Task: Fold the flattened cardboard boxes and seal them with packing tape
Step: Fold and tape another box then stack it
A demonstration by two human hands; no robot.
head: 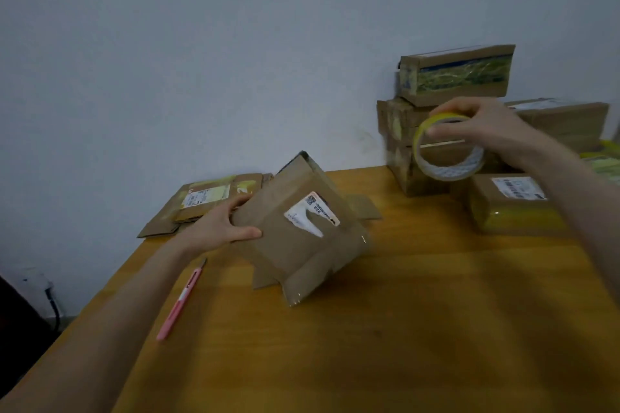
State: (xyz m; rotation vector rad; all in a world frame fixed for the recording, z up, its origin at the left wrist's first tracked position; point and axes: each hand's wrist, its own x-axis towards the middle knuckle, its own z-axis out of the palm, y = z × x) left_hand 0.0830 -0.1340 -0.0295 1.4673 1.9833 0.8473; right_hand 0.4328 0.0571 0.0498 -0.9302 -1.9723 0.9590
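Note:
A brown cardboard box point(285, 245) with a torn white shipping label stands tilted near the middle of the wooden table point(385, 329), its lower flaps splayed out. My left hand point(221, 226) grips its left edge, thumb on the front face. My right hand point(483, 127) holds a roll of yellowish packing tape point(446, 157) in the air to the right, above the table and in front of the stacked boxes. A pile of flattened cardboard boxes point(204, 201) lies behind my left hand at the table's far left edge.
A pink utility knife point(181, 302) lies on the table under my left forearm. Several taped boxes point(456, 77) are stacked against the wall at the back right, with another labelled box point(513, 208) in front of them.

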